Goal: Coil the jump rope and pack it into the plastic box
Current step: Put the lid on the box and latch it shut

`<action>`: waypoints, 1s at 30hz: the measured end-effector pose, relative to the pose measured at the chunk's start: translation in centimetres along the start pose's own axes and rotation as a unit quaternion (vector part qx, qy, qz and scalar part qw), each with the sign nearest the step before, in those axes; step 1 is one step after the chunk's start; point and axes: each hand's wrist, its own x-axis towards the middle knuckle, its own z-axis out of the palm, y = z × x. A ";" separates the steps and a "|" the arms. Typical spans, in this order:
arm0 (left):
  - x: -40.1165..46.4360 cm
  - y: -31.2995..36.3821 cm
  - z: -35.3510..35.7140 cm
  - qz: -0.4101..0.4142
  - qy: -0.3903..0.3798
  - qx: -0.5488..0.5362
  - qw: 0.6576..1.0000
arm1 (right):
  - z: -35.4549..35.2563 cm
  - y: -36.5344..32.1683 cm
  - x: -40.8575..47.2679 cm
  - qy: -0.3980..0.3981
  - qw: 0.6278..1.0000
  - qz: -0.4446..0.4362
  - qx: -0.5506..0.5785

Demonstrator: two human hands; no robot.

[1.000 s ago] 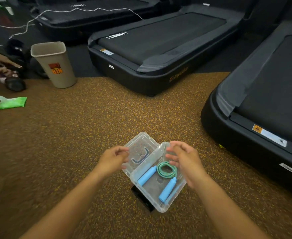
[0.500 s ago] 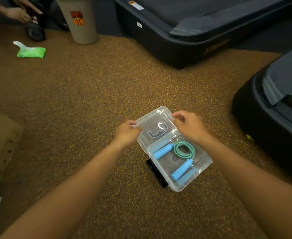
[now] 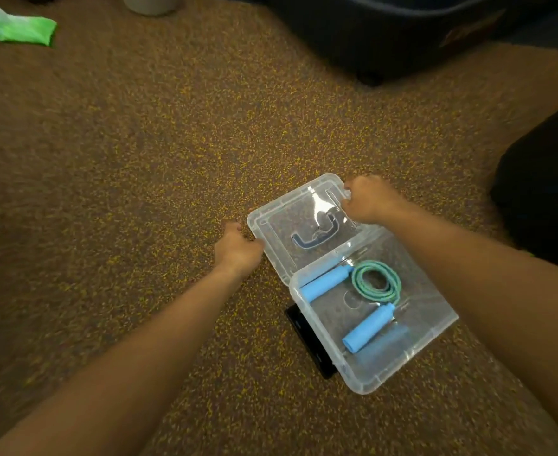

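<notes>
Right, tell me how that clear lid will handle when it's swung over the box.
The lid looks thin and clear, so probably light and a little flexible. Both hands, left hand and right hand, hold opposite edges, which should limit twisting. Smooth plastic may slip.

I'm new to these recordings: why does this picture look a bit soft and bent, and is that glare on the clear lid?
Head view: the wide lens bows the forearms outward; the green packet is smeared; a white glint sits on the lid near the right hand; the dark corners are dim.
</notes>
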 end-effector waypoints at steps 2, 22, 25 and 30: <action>0.6 0.0 0.6 -0.003 -0.002 -0.015 1.000 | 0.4 0.2 0.8 -0.021 1.000 0.012 -0.013; -0.1 1.1 -0.9 -0.041 0.001 -0.374 0.927 | -0.6 0.5 3.0 0.013 0.972 0.025 0.234; -2.0 2.6 -1.5 -0.067 0.001 -0.494 0.867 | -1.9 -0.6 2.0 0.065 0.911 0.041 0.404; -3.9 4.6 -2.4 -0.104 -0.022 -0.614 0.782 | -2.4 -1.4 0.2 0.077 0.815 0.087 0.568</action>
